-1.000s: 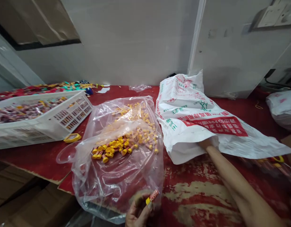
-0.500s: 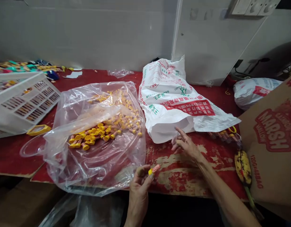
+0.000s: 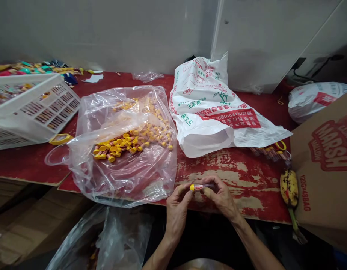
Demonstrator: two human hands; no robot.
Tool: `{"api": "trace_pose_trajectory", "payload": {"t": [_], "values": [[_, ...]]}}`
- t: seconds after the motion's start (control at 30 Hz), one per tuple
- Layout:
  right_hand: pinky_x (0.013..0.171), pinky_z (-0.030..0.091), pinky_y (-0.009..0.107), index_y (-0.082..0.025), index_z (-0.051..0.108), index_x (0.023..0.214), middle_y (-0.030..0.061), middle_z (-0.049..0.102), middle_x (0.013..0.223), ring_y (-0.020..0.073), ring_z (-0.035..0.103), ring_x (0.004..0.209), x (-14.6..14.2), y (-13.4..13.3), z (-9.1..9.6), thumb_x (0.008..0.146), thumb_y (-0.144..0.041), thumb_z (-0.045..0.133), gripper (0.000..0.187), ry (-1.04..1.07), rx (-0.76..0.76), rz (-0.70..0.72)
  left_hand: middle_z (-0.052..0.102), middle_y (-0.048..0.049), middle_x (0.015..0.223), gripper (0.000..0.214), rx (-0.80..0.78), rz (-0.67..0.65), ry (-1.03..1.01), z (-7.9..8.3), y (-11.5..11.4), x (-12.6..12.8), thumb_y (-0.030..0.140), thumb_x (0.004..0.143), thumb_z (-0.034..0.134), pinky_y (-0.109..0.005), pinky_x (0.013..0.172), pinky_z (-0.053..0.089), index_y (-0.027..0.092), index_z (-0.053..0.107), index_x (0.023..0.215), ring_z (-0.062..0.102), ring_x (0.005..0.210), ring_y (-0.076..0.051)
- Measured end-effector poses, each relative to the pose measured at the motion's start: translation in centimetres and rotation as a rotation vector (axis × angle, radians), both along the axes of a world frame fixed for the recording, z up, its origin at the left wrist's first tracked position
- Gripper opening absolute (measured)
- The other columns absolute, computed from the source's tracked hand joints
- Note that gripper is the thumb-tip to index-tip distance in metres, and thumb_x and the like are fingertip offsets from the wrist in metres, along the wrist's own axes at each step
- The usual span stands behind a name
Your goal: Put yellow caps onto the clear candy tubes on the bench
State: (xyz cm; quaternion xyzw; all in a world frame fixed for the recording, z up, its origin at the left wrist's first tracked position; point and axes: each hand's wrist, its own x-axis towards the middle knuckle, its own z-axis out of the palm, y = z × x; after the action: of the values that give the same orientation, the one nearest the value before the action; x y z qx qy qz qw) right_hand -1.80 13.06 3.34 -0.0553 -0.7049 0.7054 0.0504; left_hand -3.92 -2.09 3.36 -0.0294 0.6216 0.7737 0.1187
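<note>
In front of me a small clear tube with a yellow cap and red-and-white printed contents (image 3: 198, 187) lies level between my two hands. My left hand (image 3: 177, 210) pinches it at the capped end. On the other end, the thumb and fingers of my right hand (image 3: 224, 198) are closed round the clear part, hiding some of it. To the left, a clear plastic bag (image 3: 139, 187) holds many yellow-capped pieces (image 3: 125, 144). A white printed sack (image 3: 218, 108) lies beyond my hands, its mouth facing me.
A white slotted basket (image 3: 46, 108) of small items stands at the left, with a yellow piece (image 3: 61, 139) beside it. At the right are a cardboard box (image 3: 325, 180), a spotted banana (image 3: 289, 189) and several tubes (image 3: 270, 153). The red table's front edge runs below my hands.
My right hand has come down and left from the sack's mouth to meet my left hand. The yellow-capped piece has turned level and now sits with a clear tube between both hands.
</note>
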Motion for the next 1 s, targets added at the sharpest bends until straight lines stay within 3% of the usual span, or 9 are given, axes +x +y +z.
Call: {"api": "trace_pose_trajectory", "payload": {"t": [0.2, 0.4, 0.5, 0.57, 0.63, 0.7, 0.77, 0.93, 1.0], "values": [[0.087, 0.047, 0.030, -0.025, 0.059, 0.112, 0.0046, 0.063, 0.108, 0.0179, 0.059, 0.098, 0.5, -0.2, -0.4, 0.089, -0.028, 0.051, 0.025, 0.140, 0.448, 0.150, 0.067, -0.0076, 0.105, 0.031, -0.018, -0.051, 0.002, -0.1, 0.0, 0.5, 0.032, 0.075, 0.063, -0.032, 0.094, 0.042, 0.020, 0.071, 0.102, 0.058, 0.103, -0.024], [0.075, 0.051, 0.031, -0.024, 0.060, 0.111, 0.0074, 0.064, 0.094, 0.0203, 0.062, 0.086, 1.5, -2.4, -2.3, 0.090, -0.030, 0.048, 0.025, 0.202, 0.544, -0.060, 0.067, -0.0073, 0.104, 0.034, -0.025, -0.036, 0.049, -0.3, 0.2, 0.8, 0.020, 0.073, 0.057, -0.034, 0.092, 0.044, 0.020, 0.070, 0.104, 0.060, 0.099, -0.024], [0.073, 0.051, 0.033, -0.023, 0.063, 0.105, 0.0083, 0.064, 0.093, 0.0218, 0.061, 0.085, 1.3, -3.1, -2.9, 0.085, -0.037, 0.053, 0.026, 0.107, 0.414, -0.157, 0.066, -0.0076, 0.098, 0.034, -0.046, -0.055, 0.086, -0.5, 0.4, 0.3, 0.020, 0.072, 0.056, -0.035, 0.090, 0.045, 0.020, 0.070, 0.103, 0.060, 0.095, -0.024], [0.057, 0.048, 0.028, -0.021, 0.063, 0.096, 0.0057, 0.062, 0.081, 0.0168, 0.058, 0.065, 0.7, -2.7, -2.9, 0.082, -0.047, 0.056, 0.031, -0.086, 0.172, -0.111, 0.064, -0.0077, 0.098, 0.035, -0.059, -0.075, 0.105, -0.6, 0.5, -0.2, 0.018, 0.070, 0.056, -0.035, 0.088, 0.046, 0.020, 0.071, 0.101, 0.059, 0.095, -0.023], [0.038, 0.033, 0.021, -0.019, 0.059, 0.088, 0.0002, 0.055, 0.067, 0.0078, 0.038, 0.042, 0.0, -1.2, -2.4, 0.079, -0.057, 0.056, 0.039, -0.300, -0.113, -0.032, 0.059, -0.0084, 0.111, 0.037, -0.049, -0.109, 0.114, -0.7, 0.6, -0.5, 0.017, 0.068, 0.056, -0.033, 0.087, 0.047, 0.021, 0.071, 0.102, 0.058, 0.101, -0.023], [0.034, 0.018, 0.019, -0.019, 0.054, 0.080, -0.0041, 0.047, 0.058, 0.0040, 0.019, 0.036, -0.6, 1.3, -1.5, 0.078, -0.062, 0.053, 0.043, -0.402, -0.222, -0.016, 0.055, -0.0088, 0.121, 0.039, -0.044, -0.136, 0.104, -1.0, 0.5, -0.6, 0.020, 0.070, 0.058, -0.033, 0.086, 0.048, 0.022, 0.068, 0.108, 0.057, 0.104, -0.024], [0.038, 0.021, 0.020, -0.018, 0.050, 0.069, -0.0040, 0.044, 0.055, 0.0051, 0.023, 0.038, -0.7, 4.6, -0.3, 0.082, -0.060, 0.047, 0.044, -0.341, 0.012, -0.039, 0.058, -0.0096, 0.117, 0.038, -0.056, -0.155, 0.062, -1.6, 0.3, -0.7, 0.028, 0.073, 0.062, -0.034, 0.083, 0.050, 0.021, 0.065, 0.110, 0.059, 0.100, -0.024], [0.060, 0.037, 0.026, -0.016, 0.061, 0.072, 0.0074, 0.063, 0.077, 0.0175, 0.059, 0.068, 0.3, 9.5, 2.7, 0.092, -0.034, 0.037, 0.036, -0.402, 1.379, -0.051, 0.066, -0.0092, 0.094, 0.041, -0.104, -0.204, -0.025, -3.4, 0.1, -1.6, 0.047, 0.072, 0.065, -0.034, 0.077, 0.051, 0.017, 0.067, 0.099, 0.063, 0.081, -0.023], [0.061, 0.038, 0.026, -0.016, 0.065, 0.082, 0.0101, 0.066, 0.086, 0.0200, 0.063, 0.073, 0.5, 9.4, 2.9, 0.092, -0.029, 0.038, 0.031, -0.535, 1.601, 0.017, 0.067, -0.0091, 0.092, 0.044, -0.137, -0.201, -0.009, -3.5, 0.2, -1.9, 0.050, 0.070, 0.066, -0.033, 0.075, 0.052, 0.016, 0.068, 0.098, 0.063, 0.076, -0.022]]}}
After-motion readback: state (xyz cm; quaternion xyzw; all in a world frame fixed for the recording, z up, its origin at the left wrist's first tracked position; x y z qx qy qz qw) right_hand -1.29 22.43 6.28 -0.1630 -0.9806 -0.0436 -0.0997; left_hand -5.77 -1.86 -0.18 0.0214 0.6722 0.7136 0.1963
